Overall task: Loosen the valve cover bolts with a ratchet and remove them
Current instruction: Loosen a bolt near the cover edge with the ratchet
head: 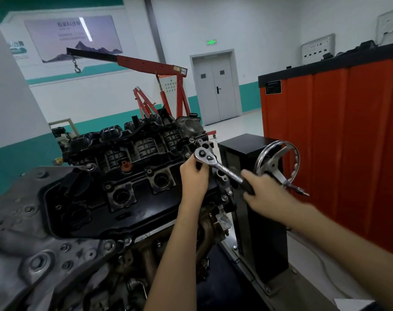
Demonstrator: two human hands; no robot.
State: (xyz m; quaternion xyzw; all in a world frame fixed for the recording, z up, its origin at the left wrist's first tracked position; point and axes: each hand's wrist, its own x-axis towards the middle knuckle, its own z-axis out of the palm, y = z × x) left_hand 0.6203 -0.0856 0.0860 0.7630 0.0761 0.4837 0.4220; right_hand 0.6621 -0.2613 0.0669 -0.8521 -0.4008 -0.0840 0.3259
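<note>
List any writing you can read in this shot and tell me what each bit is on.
Nothing is sharp enough to quote.
The wall poster: heading in Chinese characters, too blurred to read.
The green sign over the door: lit, too small to read.
The black plate on the red cabinet: unreadable.
The white sticker on the engine: unreadable.
The ratchet: marking on the shaft, blurred.

Red engine hoist, grey double door, orange cabinet, chrome handwheel
</note>
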